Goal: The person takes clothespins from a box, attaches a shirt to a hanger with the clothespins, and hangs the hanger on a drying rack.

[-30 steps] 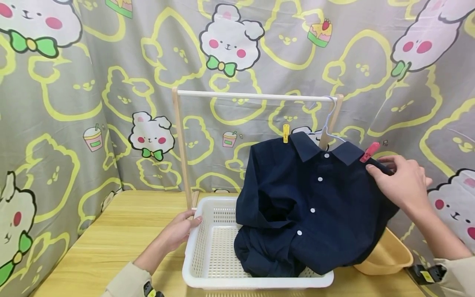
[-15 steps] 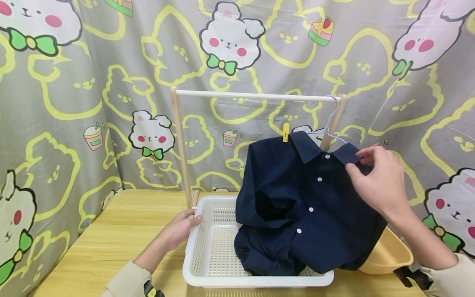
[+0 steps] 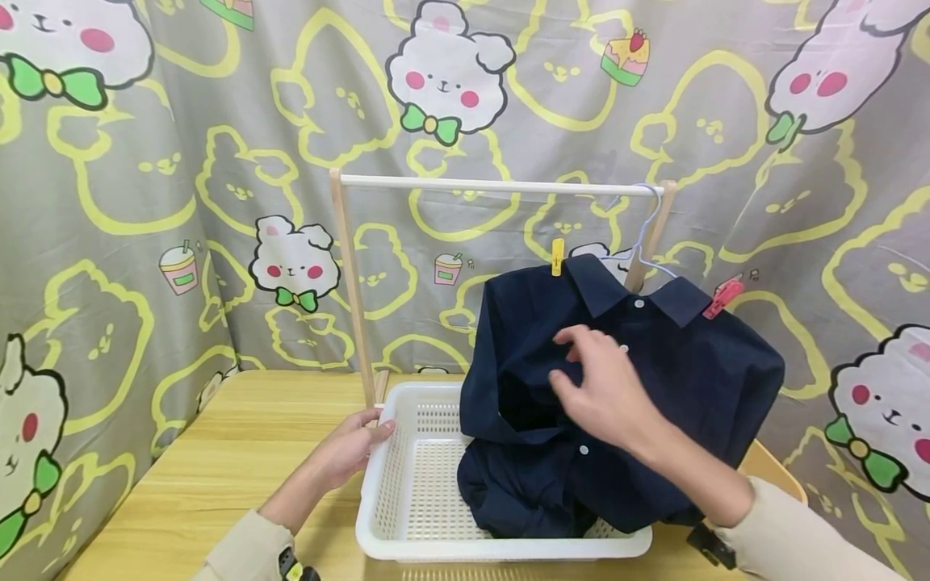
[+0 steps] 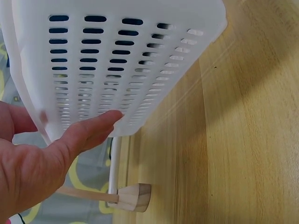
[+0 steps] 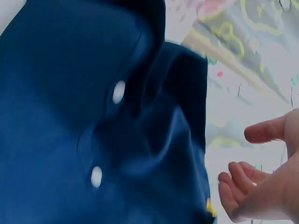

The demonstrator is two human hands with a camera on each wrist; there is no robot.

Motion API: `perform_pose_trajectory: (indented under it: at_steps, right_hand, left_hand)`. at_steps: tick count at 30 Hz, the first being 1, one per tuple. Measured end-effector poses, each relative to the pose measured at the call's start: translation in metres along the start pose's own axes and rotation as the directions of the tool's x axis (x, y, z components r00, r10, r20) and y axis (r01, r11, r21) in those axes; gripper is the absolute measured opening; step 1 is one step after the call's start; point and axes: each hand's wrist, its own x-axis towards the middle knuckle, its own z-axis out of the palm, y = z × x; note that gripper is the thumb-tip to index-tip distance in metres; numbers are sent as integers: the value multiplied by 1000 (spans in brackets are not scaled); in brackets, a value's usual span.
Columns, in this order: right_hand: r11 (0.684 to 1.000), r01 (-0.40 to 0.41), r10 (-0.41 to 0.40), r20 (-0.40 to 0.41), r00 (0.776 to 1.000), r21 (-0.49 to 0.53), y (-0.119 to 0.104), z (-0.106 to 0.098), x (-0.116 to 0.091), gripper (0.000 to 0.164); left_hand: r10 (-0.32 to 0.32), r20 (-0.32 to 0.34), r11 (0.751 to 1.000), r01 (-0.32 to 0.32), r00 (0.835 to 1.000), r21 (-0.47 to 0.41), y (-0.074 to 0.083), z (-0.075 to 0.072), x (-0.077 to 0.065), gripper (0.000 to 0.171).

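Observation:
A dark navy button-up shirt (image 3: pixel 683 395) hangs on a pale blue hanger (image 3: pixel 643 234) hooked over the right end of the rack's bar. At one shoulder sits a yellow clothespin (image 3: pixel 557 257); a red clothespin (image 3: pixel 723 299) is at the other. The lower shirt lies bunched in a white slotted basket (image 3: pixel 373 492). My left hand (image 3: pixel 349 449) holds that basket's left rim, with fingers against the outer wall in the left wrist view. In front of the shirt is my right hand (image 3: pixel 606 395), fingers loosely bent and holding nothing. The right wrist view shows it beside the cloth.
The rack has a white bar (image 3: pixel 472 186) and wooden posts (image 3: pixel 352 282), and stands behind the basket. A yellow-orange basin (image 3: pixel 781 472) is partly hidden behind the shirt at right. A patterned curtain (image 3: pixel 407 315) backs the wooden table (image 3: pixel 218 460).
My right hand has let go of the shirt's right shoulder near the red clothespin and moved left across the shirt front. The left hand stays on the basket rim.

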Motion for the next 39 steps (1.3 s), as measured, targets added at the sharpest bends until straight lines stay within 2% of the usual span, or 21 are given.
perform_pose_trajectory:
  at_steps: [7,10,13,17,22,26,30,34,39]
  right_hand:
    - [993,115,-117,142,983,21,-29,45,-8,56]
    - [994,107,-106,237,966,9,-36,58,-13,59]
    - [997,79,-71,339,938,-11,-39,67,-18,59]
    - [997,47,-17,452,892,-54,-37,75,-25,58]
    - [993,-12,76,573,816,-114,-28,81,-34,65]
    - [979,-86,188,648,738,-187,-19,81,-38,86]
    - [963,-104,253,695,673,-250,-8,82,-40,114]
    - [952,-73,275,723,633,-298,12,95,-44,133]
    - [912,-23,343,734,587,-409,42,120,-51,148]
  left_hand:
    - [4,12,1000,-4,1000,2,0,0,1,53]
    - [5,12,1000,-5,1000,-4,-1,-1,1,53]
    - [5,16,1000,-5,1000,-9,-2,-2,1,53]
    - [9,24,1000,-8,1000,-14,-2,-3,1,53]
    - [11,30,1000,-10,999,-20,-2,-4,1,54]
    - [11,37,1000,-11,999,-17,-1,-4,1,54]
    - [11,42,1000,-10,999,-16,-1,-4,1,53]
    - [12,42,1000,-12,999,-14,-1,-3,2,53]
    - [9,37,1000,-9,999,-14,-1,-2,2,52]
